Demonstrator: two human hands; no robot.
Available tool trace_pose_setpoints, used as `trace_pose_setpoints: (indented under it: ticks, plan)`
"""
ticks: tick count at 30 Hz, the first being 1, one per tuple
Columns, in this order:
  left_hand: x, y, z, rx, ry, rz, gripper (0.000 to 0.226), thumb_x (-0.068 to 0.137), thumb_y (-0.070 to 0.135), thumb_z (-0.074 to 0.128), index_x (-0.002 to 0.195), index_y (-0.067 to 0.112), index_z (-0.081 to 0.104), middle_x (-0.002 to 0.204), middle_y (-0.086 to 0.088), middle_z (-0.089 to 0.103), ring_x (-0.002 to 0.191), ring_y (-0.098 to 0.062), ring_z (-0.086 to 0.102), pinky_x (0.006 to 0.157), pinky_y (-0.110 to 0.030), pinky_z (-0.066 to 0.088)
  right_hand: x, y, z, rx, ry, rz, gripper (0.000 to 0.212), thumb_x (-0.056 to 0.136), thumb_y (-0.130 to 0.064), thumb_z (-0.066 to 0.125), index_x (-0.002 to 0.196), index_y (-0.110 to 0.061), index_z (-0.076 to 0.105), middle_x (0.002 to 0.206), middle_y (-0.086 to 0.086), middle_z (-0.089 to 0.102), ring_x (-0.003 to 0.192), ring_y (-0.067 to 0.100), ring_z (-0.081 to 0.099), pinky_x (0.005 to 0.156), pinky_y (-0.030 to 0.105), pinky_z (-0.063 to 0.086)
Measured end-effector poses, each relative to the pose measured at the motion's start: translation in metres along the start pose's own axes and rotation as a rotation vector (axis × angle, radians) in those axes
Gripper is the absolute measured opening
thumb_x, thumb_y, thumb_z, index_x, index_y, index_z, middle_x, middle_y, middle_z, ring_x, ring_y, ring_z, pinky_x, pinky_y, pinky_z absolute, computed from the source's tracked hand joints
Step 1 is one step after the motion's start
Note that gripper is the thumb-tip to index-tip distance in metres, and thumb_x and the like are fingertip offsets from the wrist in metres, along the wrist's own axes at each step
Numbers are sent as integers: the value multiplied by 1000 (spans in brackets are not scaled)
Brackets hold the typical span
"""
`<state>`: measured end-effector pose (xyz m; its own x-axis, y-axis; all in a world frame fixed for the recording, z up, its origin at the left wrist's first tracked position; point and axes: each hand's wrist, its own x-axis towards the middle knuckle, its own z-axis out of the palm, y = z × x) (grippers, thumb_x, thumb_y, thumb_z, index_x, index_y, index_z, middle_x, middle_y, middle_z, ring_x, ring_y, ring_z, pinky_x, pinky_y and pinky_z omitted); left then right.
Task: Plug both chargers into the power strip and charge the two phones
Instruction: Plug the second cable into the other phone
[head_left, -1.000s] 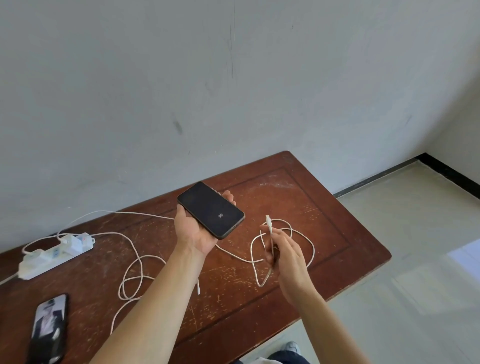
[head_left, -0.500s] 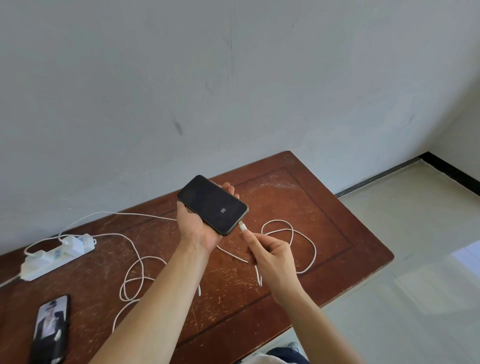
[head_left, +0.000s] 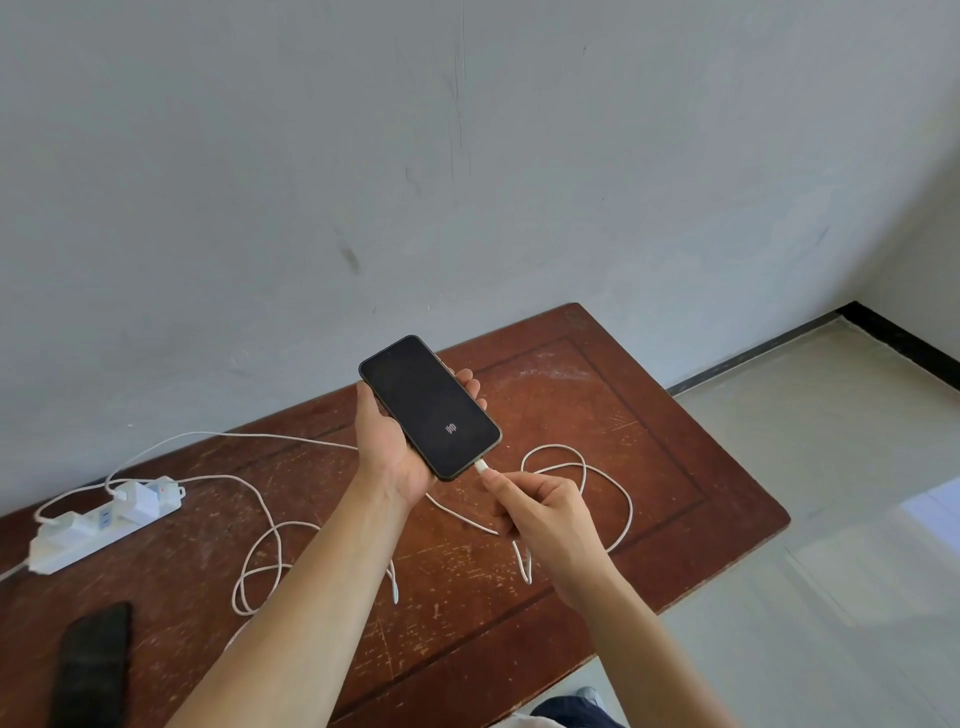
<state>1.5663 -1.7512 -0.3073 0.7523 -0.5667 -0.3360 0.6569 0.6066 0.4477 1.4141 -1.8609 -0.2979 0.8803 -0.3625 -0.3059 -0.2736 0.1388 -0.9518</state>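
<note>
At frame centre, the left hand (head_left: 395, 457) is wrapped around a black phone (head_left: 429, 406), screen up, above the wooden surface (head_left: 597, 415). The right hand (head_left: 540, 512) pinches the white cable connector (head_left: 483, 466) at the phone's lower edge. Lower left: second phone (head_left: 91, 670) lying flat; power strip (head_left: 104, 522) with two chargers (head_left: 136, 500) at left.

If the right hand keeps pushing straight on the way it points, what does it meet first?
The right hand pinches the cable plug, already at the bottom edge of the phone that the left hand holds; seating depth is unclear.
</note>
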Motion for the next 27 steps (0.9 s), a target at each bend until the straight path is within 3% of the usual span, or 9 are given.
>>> trace_pose_setpoints:
  ticks: [10,27]
  plan:
    - [9,-8,6,77,0,-44,78,89,75,41,116,7,67,120,-20,69,113,-37,67,100,-56,52,2,2,-4,27,16,33,29,93,-38,69,76,-19,83,62,-3,70,57,8,61,61,20,53]
    - [13,-14,-1,89,28,-68,81,90,77,37,117,8,70,122,-19,69,112,-36,67,96,-54,54,4,2,-2,23,28,50,31,95,-32,68,75,-13,82,63,-3,74,56,4,64,58,13,53]
